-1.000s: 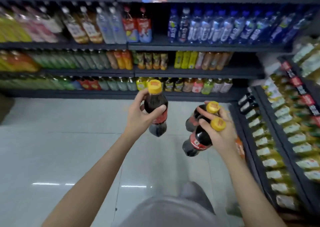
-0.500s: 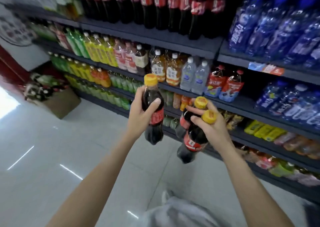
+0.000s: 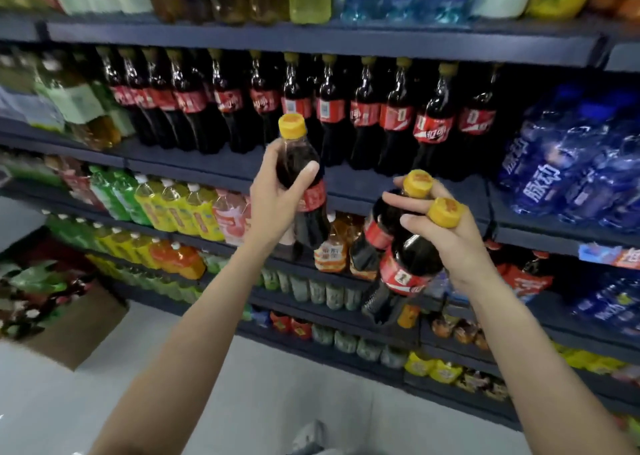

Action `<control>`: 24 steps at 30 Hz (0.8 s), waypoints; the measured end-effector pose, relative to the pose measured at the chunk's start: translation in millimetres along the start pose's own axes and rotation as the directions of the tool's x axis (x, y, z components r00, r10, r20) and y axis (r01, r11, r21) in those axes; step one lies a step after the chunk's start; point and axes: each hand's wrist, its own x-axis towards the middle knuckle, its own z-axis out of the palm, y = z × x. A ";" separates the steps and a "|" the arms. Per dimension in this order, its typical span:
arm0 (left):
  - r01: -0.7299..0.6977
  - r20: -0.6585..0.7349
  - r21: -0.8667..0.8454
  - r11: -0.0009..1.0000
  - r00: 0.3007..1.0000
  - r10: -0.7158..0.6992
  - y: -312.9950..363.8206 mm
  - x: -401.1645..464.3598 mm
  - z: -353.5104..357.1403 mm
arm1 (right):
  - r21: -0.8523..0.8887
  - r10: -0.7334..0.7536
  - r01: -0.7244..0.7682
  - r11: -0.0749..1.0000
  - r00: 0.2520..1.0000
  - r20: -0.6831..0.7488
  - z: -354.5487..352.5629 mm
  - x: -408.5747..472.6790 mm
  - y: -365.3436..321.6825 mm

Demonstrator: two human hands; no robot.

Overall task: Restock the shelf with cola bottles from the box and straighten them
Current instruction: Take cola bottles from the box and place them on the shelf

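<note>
Head view: the left hand (image 3: 277,198) is wrapped round the shoulder of one cola bottle (image 3: 304,191), upright, just below the cola row (image 3: 311,108) on the shelf (image 3: 214,167). The right hand (image 3: 450,236) hooks two bottles (image 3: 398,257) by their necks, tilted, lower right of that row. Full bottles likely hang heavy and slick; a body grip seems safest when placing.
</note>
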 end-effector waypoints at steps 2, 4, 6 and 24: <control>0.008 -0.003 -0.015 1.000 1.000 -0.008 -15.8 37.2 3.6 | -0.022 -0.009 0.008 1.000 0.999 -0.044 9.5 23.4 -0.2; 0.025 0.017 -0.025 0.999 1.000 -0.025 -28.8 68.0 8.9 | -0.026 0.001 -0.004 1.000 0.995 -0.104 16.7 42.6 -1.9; 0.036 0.043 -0.024 0.999 0.998 -0.035 -41.4 92.1 15.5 | -0.034 0.016 -0.022 0.999 0.988 -0.156 20.9 58.1 -3.5; 0.026 0.008 0.302 0.953 1.000 -0.030 -75.0 153.2 85.9 | 0.008 0.065 -0.065 0.998 0.973 -0.222 24.2 106.5 -1.3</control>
